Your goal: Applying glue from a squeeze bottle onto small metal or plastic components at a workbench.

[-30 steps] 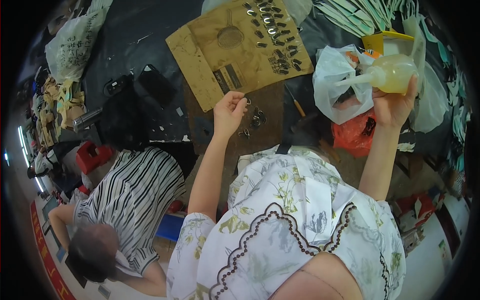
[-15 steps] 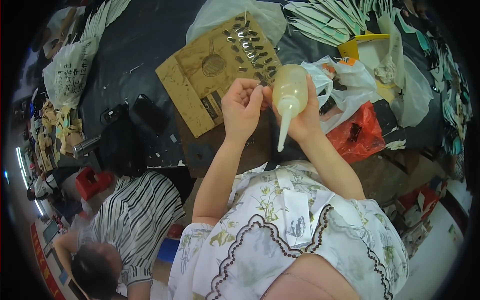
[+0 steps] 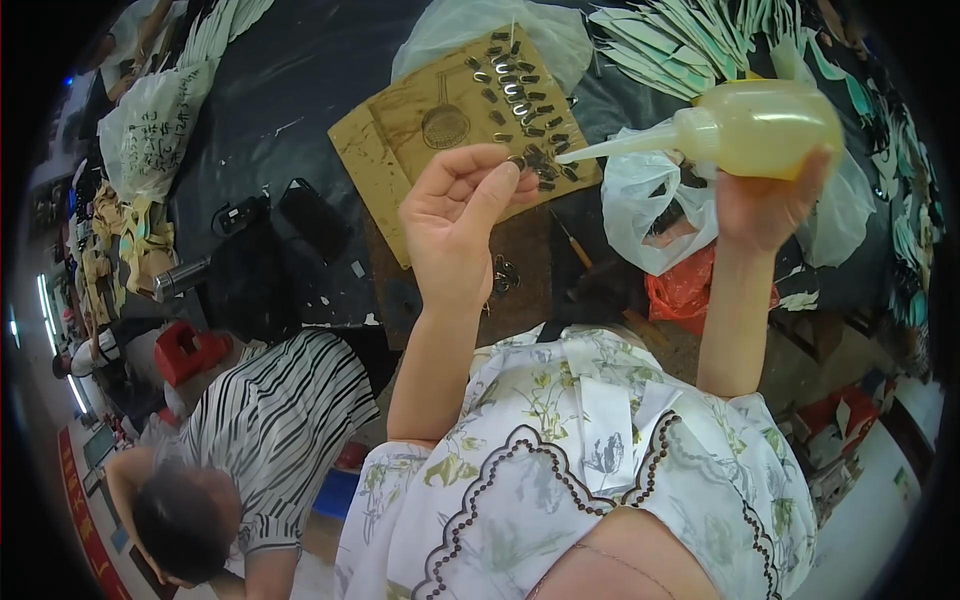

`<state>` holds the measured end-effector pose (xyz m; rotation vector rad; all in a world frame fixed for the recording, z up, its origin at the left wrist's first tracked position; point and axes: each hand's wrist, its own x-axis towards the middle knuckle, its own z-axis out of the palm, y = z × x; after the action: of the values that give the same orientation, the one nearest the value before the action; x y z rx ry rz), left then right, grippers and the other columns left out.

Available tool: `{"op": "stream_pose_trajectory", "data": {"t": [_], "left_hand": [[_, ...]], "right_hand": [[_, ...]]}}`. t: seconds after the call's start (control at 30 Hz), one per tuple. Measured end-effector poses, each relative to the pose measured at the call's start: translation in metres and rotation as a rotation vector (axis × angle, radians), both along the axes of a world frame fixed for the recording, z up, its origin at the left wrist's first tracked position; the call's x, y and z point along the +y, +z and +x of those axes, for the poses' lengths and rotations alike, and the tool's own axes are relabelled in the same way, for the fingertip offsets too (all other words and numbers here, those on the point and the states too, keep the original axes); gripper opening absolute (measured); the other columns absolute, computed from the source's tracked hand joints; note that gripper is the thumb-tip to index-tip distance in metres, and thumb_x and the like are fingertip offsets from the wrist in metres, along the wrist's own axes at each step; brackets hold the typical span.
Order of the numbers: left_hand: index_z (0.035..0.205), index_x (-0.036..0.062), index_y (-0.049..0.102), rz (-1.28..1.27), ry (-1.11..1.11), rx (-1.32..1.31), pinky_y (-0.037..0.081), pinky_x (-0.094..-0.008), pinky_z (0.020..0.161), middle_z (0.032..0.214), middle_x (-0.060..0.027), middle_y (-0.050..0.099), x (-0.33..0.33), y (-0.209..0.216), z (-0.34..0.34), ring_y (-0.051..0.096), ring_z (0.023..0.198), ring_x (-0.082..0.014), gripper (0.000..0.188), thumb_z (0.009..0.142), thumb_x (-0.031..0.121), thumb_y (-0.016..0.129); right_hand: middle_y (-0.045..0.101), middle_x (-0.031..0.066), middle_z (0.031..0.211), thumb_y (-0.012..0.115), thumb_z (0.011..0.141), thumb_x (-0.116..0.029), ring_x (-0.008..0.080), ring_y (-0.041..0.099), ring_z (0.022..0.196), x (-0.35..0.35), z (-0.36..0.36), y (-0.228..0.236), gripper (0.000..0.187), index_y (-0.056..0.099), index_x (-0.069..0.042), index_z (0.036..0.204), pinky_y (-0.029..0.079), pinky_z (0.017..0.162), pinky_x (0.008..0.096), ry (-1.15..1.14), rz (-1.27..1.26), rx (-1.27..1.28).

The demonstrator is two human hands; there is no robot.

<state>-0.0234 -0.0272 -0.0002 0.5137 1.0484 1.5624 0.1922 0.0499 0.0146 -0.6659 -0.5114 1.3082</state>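
Observation:
A squeeze bottle (image 3: pixel 770 128) of yellowish liquid lies tilted on its side in my right hand (image 3: pixel 762 205), which is closed around its lower part. Its long white nozzle points left, the tip near my left hand (image 3: pixel 455 215). Between the thumb and forefinger of that hand is a small dark metal piece (image 3: pixel 516 162); its exact kind is too small to tell. Beneath lies a brown cardboard sheet (image 3: pixel 400 125) with rows of small dark metal pieces (image 3: pixel 515 92) on its right part. More of them are heaped close to my left fingertips.
White plastic bag (image 3: pixel 640 220) and red bag (image 3: pixel 680 290) lie right of the cardboard. A thin tool with an orange handle (image 3: pixel 578 250) rests nearby. Fanned pale green pieces (image 3: pixel 670 50) lie at the far right. A person in a striped shirt (image 3: pixel 285 430) sits at left.
My right hand has moved right and turned the bottle from nozzle-down to nozzle pointing left. My left hand has shifted slightly left, and the small metal piece now shows at its fingertips.

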Motion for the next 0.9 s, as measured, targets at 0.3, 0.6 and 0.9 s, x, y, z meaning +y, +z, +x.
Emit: {"op": "stream_pose_trajectory", "data": {"t": [0.3,0.6,0.9], "left_hand": [[0.085,-0.0043,0.055,0.023,-0.083,0.015,0.052,-0.0263,0.063,0.077,-0.0106,0.060,-0.003,0.005,-0.004,0.061,0.064,-0.0157,0.009,0.076,-0.005,0.054],[0.083,-0.0048,0.056,-0.021,-0.126,0.083,0.052,-0.0246,0.061,0.074,-0.0100,0.060,-0.004,0.007,-0.006,0.061,0.063,-0.0143,0.009,0.075,-0.006,0.055],[0.080,-0.0056,0.056,-0.059,-0.125,0.069,0.050,-0.0221,0.062,0.074,-0.0087,0.059,-0.003,0.011,-0.008,0.058,0.064,-0.0119,0.008,0.072,-0.007,0.057]], "right_hand": [[0.048,0.0124,0.116,0.059,0.073,-0.047,0.0301,0.044,0.110,0.003,0.011,0.002,0.063,0.042,-0.005,0.118,0.036,0.093,0.0439,-0.066,0.214,-0.301],[0.046,0.0157,0.117,0.056,0.074,-0.048,0.0315,0.043,0.112,0.001,0.006,0.005,0.066,0.040,-0.004,0.120,0.036,0.093,0.0444,-0.025,0.220,-0.333],[0.044,0.0193,0.118,0.057,0.074,-0.047,0.0326,0.043,0.111,0.002,0.012,0.004,0.068,0.038,-0.002,0.121,0.037,0.092,0.0439,0.045,0.217,-0.363]]}}
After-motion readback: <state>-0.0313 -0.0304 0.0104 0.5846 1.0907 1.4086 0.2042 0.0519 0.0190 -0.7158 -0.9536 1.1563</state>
